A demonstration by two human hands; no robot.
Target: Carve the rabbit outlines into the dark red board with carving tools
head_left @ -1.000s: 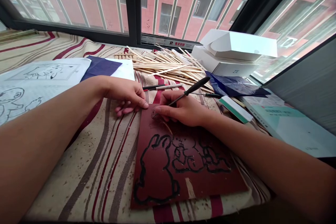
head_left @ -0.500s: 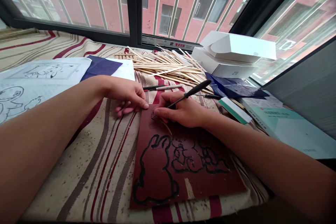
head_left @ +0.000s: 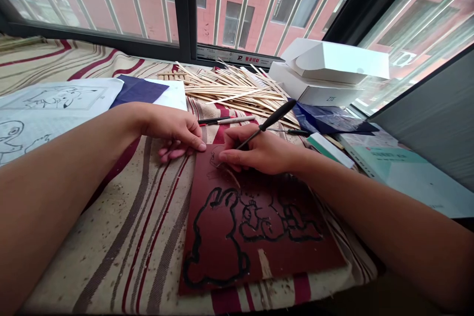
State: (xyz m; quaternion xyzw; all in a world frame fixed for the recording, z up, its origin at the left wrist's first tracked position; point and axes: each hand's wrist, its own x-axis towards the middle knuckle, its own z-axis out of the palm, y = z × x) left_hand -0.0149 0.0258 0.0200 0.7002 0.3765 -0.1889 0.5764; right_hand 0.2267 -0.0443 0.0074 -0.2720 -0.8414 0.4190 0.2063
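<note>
A reddish-brown board (head_left: 215, 222) lies on the striped cloth, with black-outlined cartoon figures cut into it and a fainter line sketch near its top left. My right hand (head_left: 259, 150) is closed around a carving tool (head_left: 277, 115) with a black handle and thin metal shaft. It is held like a pen, handle up to the right; my fingers hide the tip, which points at the sketch. My left hand (head_left: 177, 133) rests at the board's upper left corner. Its thumb touches the corner, while its loosely curled fingers lie beside the board on the cloth, holding nothing.
Pens (head_left: 237, 120) lie beyond the board, before a heap of thin wooden sticks (head_left: 229, 86). White boxes (head_left: 329, 74), dark blue sheets (head_left: 333, 121) and a pale green book (head_left: 403, 173) are to the right. Drawings on paper (head_left: 55, 108) lie left. Crumbs dot the cloth (head_left: 122, 237).
My right hand has shifted slightly and more of the faint sketch shows beside its fingertips. My left hand keeps its place at the corner. The whole view has moved a little.
</note>
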